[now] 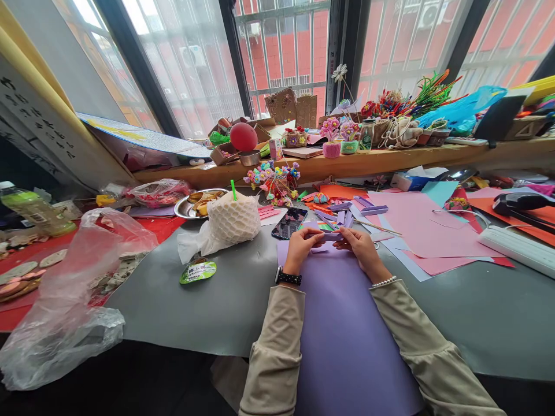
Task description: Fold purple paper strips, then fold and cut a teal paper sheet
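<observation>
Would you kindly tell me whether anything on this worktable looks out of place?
Yes: at left, the clear plastic bag droops past the front edge of the table and might slip. The large purple sheet below the left hand and right hand also overhangs the front, where it might crease.

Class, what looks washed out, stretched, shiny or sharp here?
Head view: windows glare nearly white at upper left; head view: window frames lean steeply, suggesting wide-angle stretch; head view: gray table softly shiny; head view: left hand and right hand fairly sharp.
</observation>
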Motion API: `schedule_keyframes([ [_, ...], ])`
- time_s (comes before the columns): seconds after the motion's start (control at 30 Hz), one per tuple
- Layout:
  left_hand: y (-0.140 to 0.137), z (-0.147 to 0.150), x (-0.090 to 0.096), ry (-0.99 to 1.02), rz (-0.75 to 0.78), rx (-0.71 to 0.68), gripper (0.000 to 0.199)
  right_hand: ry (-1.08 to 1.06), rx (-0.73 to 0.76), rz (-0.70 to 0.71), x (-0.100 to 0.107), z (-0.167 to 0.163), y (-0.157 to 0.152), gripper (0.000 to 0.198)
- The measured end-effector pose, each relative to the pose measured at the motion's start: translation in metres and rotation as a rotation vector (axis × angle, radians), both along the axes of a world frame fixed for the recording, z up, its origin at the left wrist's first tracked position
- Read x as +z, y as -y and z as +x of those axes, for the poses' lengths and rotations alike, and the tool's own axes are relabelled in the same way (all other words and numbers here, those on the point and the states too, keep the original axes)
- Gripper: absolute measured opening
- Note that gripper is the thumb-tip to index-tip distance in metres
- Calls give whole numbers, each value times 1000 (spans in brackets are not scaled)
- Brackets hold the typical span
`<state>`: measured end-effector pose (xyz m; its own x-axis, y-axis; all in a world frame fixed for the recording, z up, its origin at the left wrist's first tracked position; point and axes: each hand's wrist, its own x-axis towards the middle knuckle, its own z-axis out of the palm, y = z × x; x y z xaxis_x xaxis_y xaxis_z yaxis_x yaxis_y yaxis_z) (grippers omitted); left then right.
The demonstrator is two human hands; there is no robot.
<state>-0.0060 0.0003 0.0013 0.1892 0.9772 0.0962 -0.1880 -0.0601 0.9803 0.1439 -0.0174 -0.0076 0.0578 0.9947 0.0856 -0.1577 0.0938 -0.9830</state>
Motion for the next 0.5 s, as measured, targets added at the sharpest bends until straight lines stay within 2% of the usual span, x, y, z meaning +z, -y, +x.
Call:
schedule_keyframes([
  [0.23,0,1,0,-32,32,-29,23,112,58,54,0,0,1,28],
  [0.5,1,-1,2,17,33,39,27,106,7,102,-5,2,-2,28],
])
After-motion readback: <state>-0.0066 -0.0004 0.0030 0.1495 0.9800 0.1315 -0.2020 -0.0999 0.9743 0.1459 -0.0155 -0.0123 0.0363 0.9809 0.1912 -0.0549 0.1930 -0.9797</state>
